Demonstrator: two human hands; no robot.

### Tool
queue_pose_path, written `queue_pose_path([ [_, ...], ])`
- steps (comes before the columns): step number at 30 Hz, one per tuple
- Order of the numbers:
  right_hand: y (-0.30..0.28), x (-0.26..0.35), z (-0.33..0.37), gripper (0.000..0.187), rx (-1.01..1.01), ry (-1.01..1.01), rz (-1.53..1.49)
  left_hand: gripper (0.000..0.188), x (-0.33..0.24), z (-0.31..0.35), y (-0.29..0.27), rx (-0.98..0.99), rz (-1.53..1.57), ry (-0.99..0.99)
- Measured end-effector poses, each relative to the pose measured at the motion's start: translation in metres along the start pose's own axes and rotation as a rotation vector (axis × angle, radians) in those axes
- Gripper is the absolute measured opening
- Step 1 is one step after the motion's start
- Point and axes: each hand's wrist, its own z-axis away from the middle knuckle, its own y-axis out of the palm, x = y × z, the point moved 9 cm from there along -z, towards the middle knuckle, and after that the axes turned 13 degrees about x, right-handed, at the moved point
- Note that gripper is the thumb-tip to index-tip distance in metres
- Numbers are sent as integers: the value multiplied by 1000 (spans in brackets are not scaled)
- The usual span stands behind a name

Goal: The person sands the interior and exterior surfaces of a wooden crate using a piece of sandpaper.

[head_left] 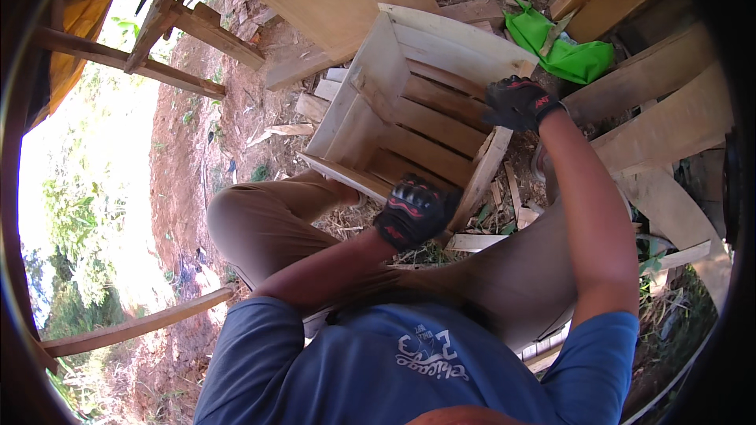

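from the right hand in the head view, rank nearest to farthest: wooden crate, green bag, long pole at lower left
1. Wooden crate: the gloved right hand grips its edge, so it is touching.
2. Green bag: on the ground just above the hand in the picture, apart from it.
3. Long pole: far across the picture at lower left, past the knee.

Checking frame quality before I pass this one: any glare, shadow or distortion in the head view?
Head view: the far left is blown out by sunlight; fisheye bends the plank and darkens the rim; the crate is in even shade and sharp, as are the left hand and right hand.
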Motion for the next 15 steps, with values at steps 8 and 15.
queue_pose_path([
  [8, -8, -2, 9, 56, -53, -25, -22, 19, 149, 29, -10, 131, -206, 86],
  [15, -2, -4, 7, 57, -4, 48, -29, 21, 208, 51, -13, 211, -235, 109],
])
